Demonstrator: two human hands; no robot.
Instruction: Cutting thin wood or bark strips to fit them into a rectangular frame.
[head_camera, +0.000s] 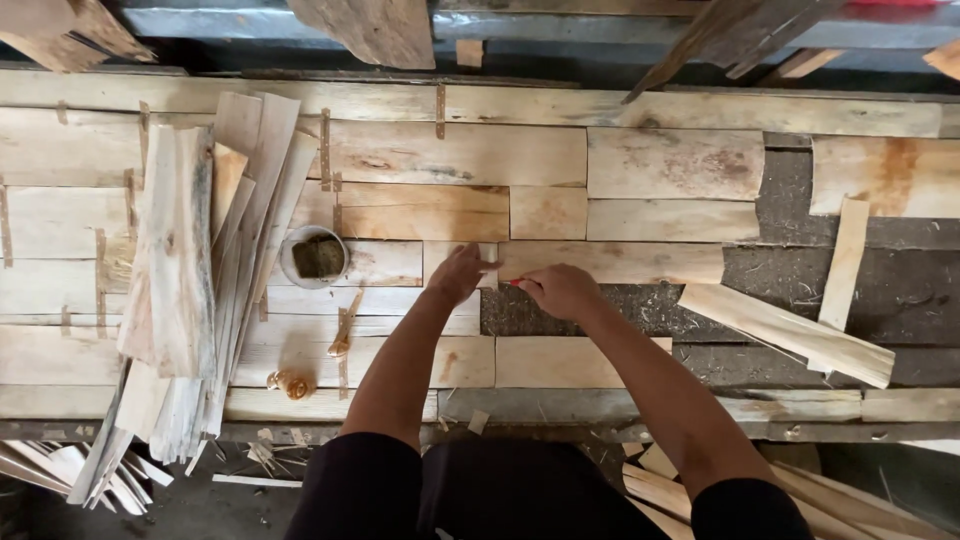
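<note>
a pile of thin wood strips (190, 270) lies far left of the long wood piece (610, 262). a small round bowl (314, 256) with dark stuff sits closer to it, still on its left. the left hand (458, 274) pinches the left end of the long wood piece with bent fingers. the right hand (560, 290) is curled just below that piece, holding something small and red; i cannot tell what. two loose planks (800, 325) lie to its right on the dark board (900, 290).
</note>
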